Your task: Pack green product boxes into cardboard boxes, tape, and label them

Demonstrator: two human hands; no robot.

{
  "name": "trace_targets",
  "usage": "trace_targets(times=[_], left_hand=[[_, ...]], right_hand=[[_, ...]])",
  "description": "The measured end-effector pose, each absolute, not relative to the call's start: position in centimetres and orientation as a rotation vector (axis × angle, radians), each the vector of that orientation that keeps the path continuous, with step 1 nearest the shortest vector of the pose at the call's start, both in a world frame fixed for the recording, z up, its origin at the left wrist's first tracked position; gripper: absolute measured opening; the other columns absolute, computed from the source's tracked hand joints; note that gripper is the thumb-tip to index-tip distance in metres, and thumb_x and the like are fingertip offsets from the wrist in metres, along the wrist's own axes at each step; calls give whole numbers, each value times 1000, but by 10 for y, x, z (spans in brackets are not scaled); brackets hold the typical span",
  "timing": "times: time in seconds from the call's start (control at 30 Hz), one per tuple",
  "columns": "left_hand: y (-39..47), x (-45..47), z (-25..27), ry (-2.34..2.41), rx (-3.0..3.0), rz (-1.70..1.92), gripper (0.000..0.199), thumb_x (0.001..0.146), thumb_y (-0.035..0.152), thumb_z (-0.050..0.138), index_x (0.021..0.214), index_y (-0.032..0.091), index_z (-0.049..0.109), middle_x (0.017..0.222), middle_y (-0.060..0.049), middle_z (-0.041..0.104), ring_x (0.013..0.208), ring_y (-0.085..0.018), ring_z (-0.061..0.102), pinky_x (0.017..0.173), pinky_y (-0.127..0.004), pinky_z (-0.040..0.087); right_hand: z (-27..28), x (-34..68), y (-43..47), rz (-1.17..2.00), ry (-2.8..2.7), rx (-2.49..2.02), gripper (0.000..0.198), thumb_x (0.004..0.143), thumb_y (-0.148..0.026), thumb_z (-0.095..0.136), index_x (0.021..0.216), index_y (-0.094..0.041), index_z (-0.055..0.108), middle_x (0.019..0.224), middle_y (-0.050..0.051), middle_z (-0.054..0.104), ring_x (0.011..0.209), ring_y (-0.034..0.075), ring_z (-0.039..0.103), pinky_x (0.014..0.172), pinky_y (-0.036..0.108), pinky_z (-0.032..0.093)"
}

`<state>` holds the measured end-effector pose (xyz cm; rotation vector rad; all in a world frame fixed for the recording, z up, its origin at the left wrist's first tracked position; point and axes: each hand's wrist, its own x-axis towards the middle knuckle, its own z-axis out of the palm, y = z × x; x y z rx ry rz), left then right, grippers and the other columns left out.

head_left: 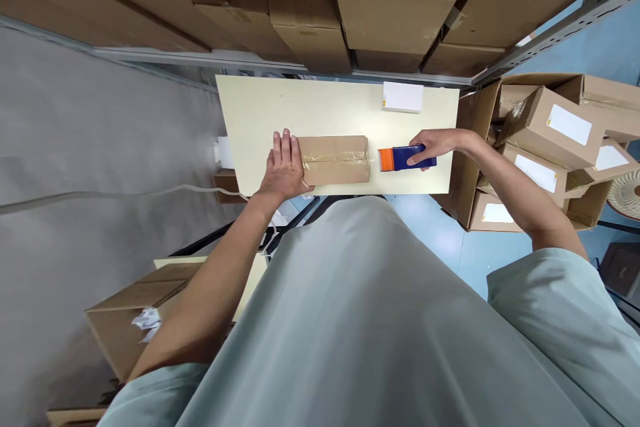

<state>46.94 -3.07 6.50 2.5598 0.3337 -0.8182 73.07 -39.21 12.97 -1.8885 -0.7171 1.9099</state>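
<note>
A small brown cardboard box (335, 170) lies on the cream tabletop (265, 103), with clear tape running lengthwise along its top. My left hand (285, 167) rests against the box's left end, fingers stretched out and the thumb along its near corner. Off the right end of the box, my right hand (431, 145) grips a dark blue and orange tape dispenser (401, 158), its orange end facing the box. A narrow gap separates the dispenser from the box. My right palm is partly hidden.
A white stack of labels (403, 98) sits at the table's back right. To the right, a large open carton (463, 160) holds several labelled boxes (555, 127). A shelf of cartons (395, 7) overhangs the back. A white cable (125, 193) crosses at left.
</note>
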Motion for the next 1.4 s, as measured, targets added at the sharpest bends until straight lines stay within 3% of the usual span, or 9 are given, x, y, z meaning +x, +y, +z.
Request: trace_targets(times=[0.4, 0.6, 0.83, 0.93, 1.0, 1.07, 1.13, 1.23, 1.4], left_hand=[[-37, 469, 74, 332, 2498, -728, 162, 74, 81, 86, 181, -7, 3, 191, -33, -5, 175, -60, -13, 143, -72, 0], [-33, 465, 63, 290, 2566, -738, 161, 74, 80, 84, 180, -9, 3, 189, -36, -6, 176, -57, -14, 140, -75, -9], [-56, 455, 56, 224, 2614, -626, 151, 85, 78, 80, 181, -6, 1, 187, -40, -6, 177, -57, -10, 136, -82, -8], [-83, 464, 66, 97, 2535, -403, 127, 95, 72, 78, 182, 2, 16, 188, -39, 7, 179, -52, 2, 140, -79, 7], [-96, 480, 77, 65, 2463, -184, 89, 104, 56, 72, 175, 12, 39, 188, -30, 25, 180, -46, 13, 141, -74, 20], [-99, 505, 94, 94, 2380, 60, 48, 109, 39, 63, 153, 20, 65, 177, -20, 53, 175, -40, 33, 140, -68, 32], [-93, 535, 117, 168, 2294, 299, 23, 108, 28, 60, 124, 25, 77, 156, -13, 72, 164, -35, 53, 135, -61, 43], [-71, 581, 163, 263, 2192, 594, 12, 102, 23, 68, 101, 27, 79, 136, -9, 81, 144, -32, 68, 127, -57, 53], [-35, 648, 231, 300, 2096, 841, 9, 96, 18, 74, 96, 25, 79, 129, -7, 83, 132, -30, 73, 123, -50, 54]], right_hand=[[121, 673, -347, 1687, -791, -2438, 41, 90, -59, 90, 82, -21, 79, 66, 9, 74, 82, 33, 77, 79, 40, 53], [114, 612, -334, 1365, -554, -2733, 19, 98, -37, 83, 107, -21, 78, 103, 22, 83, 116, 45, 76, 92, 48, 52], [128, 558, -347, 1222, -345, -2995, 35, 117, -35, 56, 131, -9, 73, 127, 26, 81, 124, 36, 78, 99, 39, 57], [146, 549, -342, 1086, -306, -3034, 40, 118, -40, 56, 135, -7, 70, 123, 25, 82, 122, 34, 79, 99, 36, 58], [159, 552, -333, 990, -314, -3044, 44, 119, -42, 53, 140, -6, 67, 118, 24, 82, 117, 35, 81, 96, 38, 59], [173, 564, -319, 831, -374, -3051, 47, 119, -44, 51, 144, -6, 64, 117, 24, 82, 114, 36, 80, 94, 40, 60], [189, 585, -303, 627, -477, -3031, 49, 119, -46, 50, 145, -7, 64, 117, 24, 82, 114, 37, 79, 95, 41, 61], [219, 626, -273, 302, -662, -2934, 48, 119, -48, 52, 141, -9, 67, 121, 25, 82, 112, 38, 78, 100, 45, 60], [265, 719, -214, -158, -905, -2748, 44, 115, -41, 60, 140, -6, 69, 139, 29, 76, 129, 42, 70, 116, 53, 53]])
